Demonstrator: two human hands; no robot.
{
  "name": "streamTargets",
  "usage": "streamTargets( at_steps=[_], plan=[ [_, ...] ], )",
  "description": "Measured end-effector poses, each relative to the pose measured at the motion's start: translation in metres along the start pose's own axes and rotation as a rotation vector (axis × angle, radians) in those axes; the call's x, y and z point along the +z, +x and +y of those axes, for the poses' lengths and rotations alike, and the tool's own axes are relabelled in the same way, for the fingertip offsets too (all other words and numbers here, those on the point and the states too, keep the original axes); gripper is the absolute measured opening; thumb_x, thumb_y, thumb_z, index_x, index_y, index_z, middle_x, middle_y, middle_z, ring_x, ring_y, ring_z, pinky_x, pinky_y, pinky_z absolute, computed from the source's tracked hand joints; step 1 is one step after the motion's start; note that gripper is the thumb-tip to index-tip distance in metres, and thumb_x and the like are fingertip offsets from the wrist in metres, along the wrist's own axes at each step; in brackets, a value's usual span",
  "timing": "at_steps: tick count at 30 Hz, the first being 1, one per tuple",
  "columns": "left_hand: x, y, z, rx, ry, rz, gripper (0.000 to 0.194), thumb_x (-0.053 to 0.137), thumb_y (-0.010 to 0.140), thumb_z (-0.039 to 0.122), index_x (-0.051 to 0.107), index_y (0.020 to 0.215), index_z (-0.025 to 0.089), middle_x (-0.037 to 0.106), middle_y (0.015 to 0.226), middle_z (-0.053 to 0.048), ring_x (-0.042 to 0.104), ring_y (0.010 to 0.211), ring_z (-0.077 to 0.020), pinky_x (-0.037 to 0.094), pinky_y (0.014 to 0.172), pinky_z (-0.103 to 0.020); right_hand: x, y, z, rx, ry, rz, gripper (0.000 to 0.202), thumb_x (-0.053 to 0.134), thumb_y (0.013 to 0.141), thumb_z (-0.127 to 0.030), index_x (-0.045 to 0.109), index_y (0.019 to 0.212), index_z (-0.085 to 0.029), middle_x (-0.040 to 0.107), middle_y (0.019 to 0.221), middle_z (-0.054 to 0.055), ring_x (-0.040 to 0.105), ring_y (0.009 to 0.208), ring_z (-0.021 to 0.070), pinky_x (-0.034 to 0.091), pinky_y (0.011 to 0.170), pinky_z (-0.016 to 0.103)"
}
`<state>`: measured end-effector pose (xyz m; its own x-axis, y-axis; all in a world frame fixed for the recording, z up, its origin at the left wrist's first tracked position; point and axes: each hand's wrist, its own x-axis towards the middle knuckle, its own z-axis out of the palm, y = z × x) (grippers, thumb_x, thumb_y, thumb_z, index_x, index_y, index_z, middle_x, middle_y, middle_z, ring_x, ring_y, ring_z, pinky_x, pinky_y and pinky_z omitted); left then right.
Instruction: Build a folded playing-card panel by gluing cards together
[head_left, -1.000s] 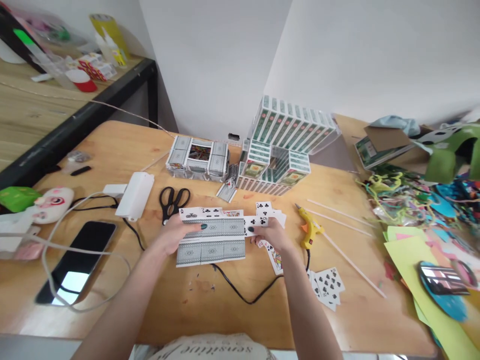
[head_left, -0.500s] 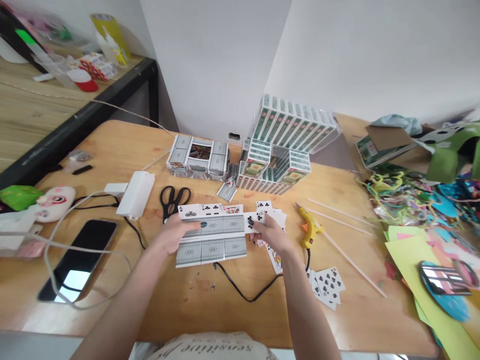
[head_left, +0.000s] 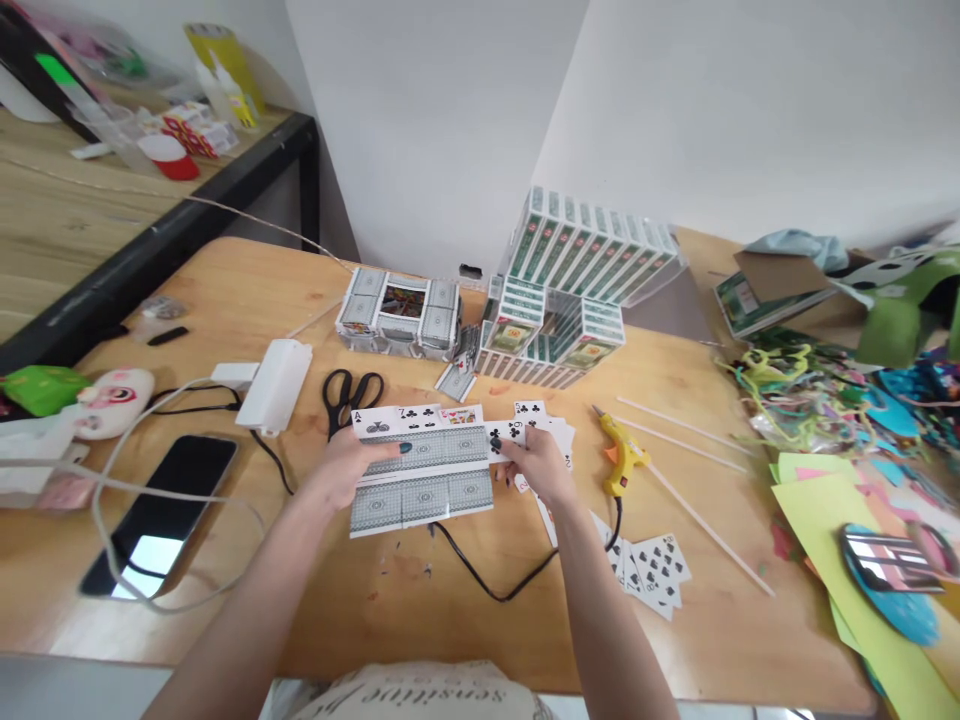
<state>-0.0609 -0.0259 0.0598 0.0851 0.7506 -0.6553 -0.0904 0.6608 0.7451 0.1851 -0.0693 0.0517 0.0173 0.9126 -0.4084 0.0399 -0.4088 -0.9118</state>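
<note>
My left hand [head_left: 346, 468] grips the left end of a panel of joined playing cards [head_left: 442, 495], thumb on top. Two rows of patterned card backs face up on it, and a strip of card faces, with an ace and a seven of clubs, shows along its far edge. In my right hand [head_left: 534, 462] a single playing card [head_left: 507, 436], a six of clubs, is pinched at the panel's right end; whether it touches the panel I cannot tell. More loose cards [head_left: 534, 410] lie just beyond and under my right hand.
A yellow glue gun [head_left: 621, 452] with a black cord lies to the right, near white glue sticks [head_left: 705, 530] and fanned cards [head_left: 660, 570]. Behind are black scissors [head_left: 349, 396], a card-covered box [head_left: 401, 312] and stacked card boxes [head_left: 592, 245]. A phone [head_left: 161, 515] lies left.
The card in my right hand has tilted slightly, and that hand has shifted a little left. My left hand keeps its grip on the panel.
</note>
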Motion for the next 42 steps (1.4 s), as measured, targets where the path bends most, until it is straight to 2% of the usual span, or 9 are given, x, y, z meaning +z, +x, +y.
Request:
streamTargets(
  at_steps=[5,14,20,24,29,42],
  plan=[
    [-0.0029,0.0021,-0.0009,0.007,0.057,-0.011,0.047,0.082,0.041,0.02,0.069,0.086,0.016,0.075,0.081,-0.006,0.067,0.093,-0.0295,0.055,0.071,-0.033,0.0004,0.0012,-0.0015,0.021,-0.054,-0.05,0.016,0.059,0.072,-0.027,0.049,0.062,-0.019,0.059,0.042,-0.001,0.052,0.033,0.0126,0.038,0.034,0.021],
    [-0.0029,0.0026,-0.0025,-0.006,0.04,-0.043,0.045,0.083,0.04,0.021,0.07,0.083,0.015,0.075,0.08,-0.007,0.068,0.088,-0.0294,0.054,0.071,-0.034,0.0033,-0.0014,-0.0024,-0.026,-0.014,-0.149,0.025,0.056,0.075,-0.036,0.049,0.059,-0.018,0.055,0.041,-0.003,0.043,0.034,0.0085,0.032,0.037,0.02],
    [-0.0014,0.0025,-0.0009,0.021,0.052,-0.021,0.043,0.084,0.04,0.022,0.07,0.079,0.014,0.075,0.081,-0.008,0.069,0.08,-0.0269,0.054,0.071,-0.034,0.0039,-0.0028,-0.0061,-0.065,-0.123,-0.141,0.027,0.052,0.08,-0.038,0.048,0.06,-0.019,0.054,0.043,-0.002,0.045,0.038,0.0092,0.034,0.04,0.02],
    [-0.0005,0.0022,-0.0017,0.011,0.032,0.005,0.048,0.083,0.039,0.02,0.069,0.085,0.015,0.075,0.081,-0.008,0.068,0.086,-0.0283,0.054,0.072,-0.034,0.0028,-0.0027,-0.005,-0.096,-0.207,-0.149,0.029,0.047,0.084,-0.038,0.046,0.06,-0.02,0.051,0.043,-0.003,0.044,0.04,0.0089,0.034,0.042,0.02],
    [0.0019,0.0009,-0.0005,0.029,0.042,0.014,0.046,0.082,0.042,0.02,0.069,0.086,0.015,0.075,0.084,-0.008,0.067,0.092,-0.0289,0.053,0.072,-0.033,0.0023,-0.0049,-0.007,-0.101,-0.238,-0.107,0.035,0.045,0.085,-0.037,0.038,0.054,-0.021,0.044,0.04,-0.005,0.038,0.038,0.0076,0.03,0.04,0.02],
    [0.004,0.0023,-0.005,0.026,0.007,0.021,0.051,0.084,0.04,0.023,0.069,0.088,0.014,0.075,0.083,-0.009,0.068,0.087,-0.0288,0.052,0.074,-0.036,0.0068,-0.0026,-0.0028,-0.107,-0.169,-0.105,0.041,0.047,0.083,-0.041,0.038,0.049,-0.022,0.041,0.031,-0.005,0.034,0.031,0.0071,0.026,0.036,0.02]
  ],
)
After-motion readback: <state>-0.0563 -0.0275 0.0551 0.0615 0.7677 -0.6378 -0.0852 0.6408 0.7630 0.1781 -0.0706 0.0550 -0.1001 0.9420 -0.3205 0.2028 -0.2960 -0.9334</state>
